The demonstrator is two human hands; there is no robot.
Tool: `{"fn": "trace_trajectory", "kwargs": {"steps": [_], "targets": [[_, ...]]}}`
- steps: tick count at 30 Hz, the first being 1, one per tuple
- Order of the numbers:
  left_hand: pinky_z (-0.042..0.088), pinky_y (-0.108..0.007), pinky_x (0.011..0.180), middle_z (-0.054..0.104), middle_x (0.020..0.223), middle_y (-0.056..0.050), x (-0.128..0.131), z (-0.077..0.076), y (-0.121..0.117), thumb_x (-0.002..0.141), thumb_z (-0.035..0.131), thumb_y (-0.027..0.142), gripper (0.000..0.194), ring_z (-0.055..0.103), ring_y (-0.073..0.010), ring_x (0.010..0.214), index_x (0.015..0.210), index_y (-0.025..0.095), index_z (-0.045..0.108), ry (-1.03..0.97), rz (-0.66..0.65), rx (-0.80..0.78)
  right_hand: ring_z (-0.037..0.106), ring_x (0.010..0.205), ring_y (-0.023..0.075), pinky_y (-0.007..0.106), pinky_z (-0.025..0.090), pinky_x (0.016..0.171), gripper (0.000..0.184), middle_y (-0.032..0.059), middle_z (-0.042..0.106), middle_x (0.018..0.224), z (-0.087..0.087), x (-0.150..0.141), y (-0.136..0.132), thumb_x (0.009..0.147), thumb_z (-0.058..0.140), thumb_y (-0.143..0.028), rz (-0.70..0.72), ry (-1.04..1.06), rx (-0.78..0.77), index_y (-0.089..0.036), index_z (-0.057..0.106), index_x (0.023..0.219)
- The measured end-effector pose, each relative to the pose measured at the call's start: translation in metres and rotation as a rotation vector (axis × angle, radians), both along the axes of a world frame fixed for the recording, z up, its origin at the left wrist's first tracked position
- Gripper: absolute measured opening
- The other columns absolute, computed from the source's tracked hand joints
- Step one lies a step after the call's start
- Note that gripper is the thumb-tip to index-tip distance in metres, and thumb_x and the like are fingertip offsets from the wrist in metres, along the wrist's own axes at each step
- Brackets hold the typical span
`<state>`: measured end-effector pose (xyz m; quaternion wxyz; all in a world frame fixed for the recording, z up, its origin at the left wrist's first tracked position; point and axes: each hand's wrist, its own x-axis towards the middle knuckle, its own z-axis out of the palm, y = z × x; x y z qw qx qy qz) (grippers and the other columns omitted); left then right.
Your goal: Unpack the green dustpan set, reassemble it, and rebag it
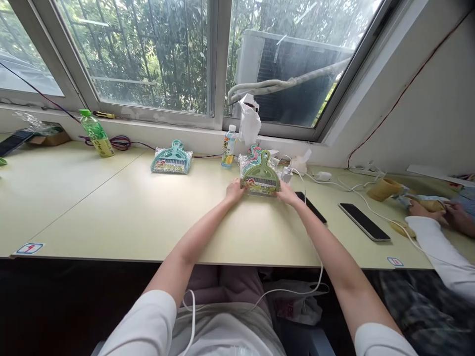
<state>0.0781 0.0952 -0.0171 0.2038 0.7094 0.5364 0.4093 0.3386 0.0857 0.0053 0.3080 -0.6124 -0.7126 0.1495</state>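
Observation:
Both my hands hold the two sides of a green mini dustpan and brush set (261,173) in clear wrapping, standing upright on the table. My left hand (235,190) grips its left edge and my right hand (286,192) its right edge. Right behind it stand more wrapped sets, with a pink handle (255,152) and teal ones showing; the green set hides most of them. Farther left, a teal dustpan and brush set (171,158) in clear wrapping leans back on the table, apart from my hands.
A juice bottle (228,147) stands left of the sets, a green-capped bottle (97,134) farther left. Right of my hands lie a black phone (314,210), a second phone (363,222) and a white cable (378,211). At far right, another person's hands (430,211) handle a yellowish roll.

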Motion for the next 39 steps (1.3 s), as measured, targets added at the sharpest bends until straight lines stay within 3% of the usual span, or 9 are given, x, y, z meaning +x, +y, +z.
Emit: {"fn": "trace_trajectory", "kwargs": {"steps": [4,7,9,10,16,20,24,35,39], "targets": [[0.030,-0.044,0.117,0.041,0.149,-0.019,0.011,-0.002,0.017,0.078,0.074,0.026,0.061,0.035,-0.0328,0.142,0.135,0.015,0.054,-0.141,0.034,0.069,0.039,0.142,0.0318,0.047,0.032,0.119,0.072,0.0210,0.037,0.153,-0.019,-0.018,0.006,0.080,0.054,-0.019,-0.185,0.013,0.087,-0.011,0.034,0.148],[0.027,-0.044,0.120,0.025,0.161,-0.021,0.021,-0.001,0.031,0.083,0.069,0.026,0.096,0.030,-0.0305,0.148,0.159,0.016,0.009,-0.263,-0.015,-0.046,0.035,0.145,0.0320,0.049,0.034,0.117,0.080,0.0215,0.033,0.157,-0.030,-0.032,0.014,0.082,0.047,-0.017,-0.231,0.037,0.113,-0.011,0.019,0.157],[0.030,-0.046,0.119,0.024,0.162,-0.022,0.027,-0.001,0.039,0.089,0.062,0.028,0.104,0.034,-0.0313,0.147,0.157,0.016,-0.015,-0.259,-0.008,-0.142,0.036,0.145,0.0333,0.051,0.037,0.114,0.084,0.0230,0.033,0.158,-0.032,-0.040,0.022,0.083,0.044,-0.014,-0.254,-0.027,0.102,-0.009,0.009,0.159],[0.032,-0.047,0.118,0.024,0.162,-0.021,0.030,-0.001,0.042,0.091,0.058,0.030,0.102,0.036,-0.0319,0.146,0.156,0.016,-0.020,-0.234,0.009,-0.174,0.038,0.144,0.0335,0.050,0.039,0.112,0.085,0.0239,0.033,0.157,-0.032,-0.043,0.026,0.083,0.042,-0.011,-0.273,-0.079,0.097,-0.008,0.005,0.159],[0.031,-0.046,0.121,0.032,0.160,-0.015,0.035,-0.003,0.055,0.093,0.050,0.047,0.093,0.038,-0.0332,0.145,0.159,0.018,-0.009,-0.115,0.102,-0.184,0.057,0.123,0.0325,0.046,0.047,0.100,0.074,0.0283,0.054,0.136,-0.031,-0.056,0.052,0.089,0.028,-0.002,-0.449,-0.270,0.125,-0.005,0.004,0.159],[0.022,-0.043,0.126,0.025,0.163,-0.014,0.031,-0.007,0.065,0.093,0.044,0.058,0.093,0.036,-0.0312,0.147,0.160,0.019,-0.006,-0.090,0.070,-0.149,0.059,0.116,0.0325,0.047,0.049,0.096,0.072,0.0306,0.055,0.128,-0.036,-0.060,0.065,0.090,0.027,-0.003,-0.476,-0.239,0.168,-0.003,0.007,0.159],[0.013,-0.048,0.127,0.020,0.165,-0.012,0.024,-0.006,0.079,0.094,0.042,0.055,0.092,0.030,-0.0298,0.150,0.158,0.018,-0.012,-0.085,0.023,-0.134,0.058,0.117,0.0344,0.048,0.048,0.097,0.072,0.0318,0.053,0.130,-0.037,-0.066,0.076,0.088,0.027,-0.003,-0.460,-0.197,0.183,0.001,0.009,0.157],[0.032,-0.052,0.118,0.047,0.152,-0.015,0.031,-0.002,0.105,0.095,0.044,0.054,0.077,0.049,-0.0336,0.137,0.159,0.024,0.015,-0.079,0.110,-0.070,0.056,0.120,0.0388,0.055,0.044,0.099,0.064,0.0342,0.048,0.136,-0.036,-0.057,0.115,0.092,0.025,-0.012,-0.448,-0.172,0.218,0.002,0.017,0.155],[0.040,-0.052,0.113,0.050,0.149,-0.014,0.033,-0.004,0.110,0.095,0.042,0.056,0.076,0.054,-0.0339,0.131,0.159,0.024,0.015,-0.083,0.113,-0.057,0.055,0.121,0.0387,0.058,0.042,0.101,0.064,0.0321,0.048,0.137,-0.041,-0.050,0.124,0.094,0.029,-0.018,-0.439,-0.150,0.236,0.000,0.017,0.154]]}}
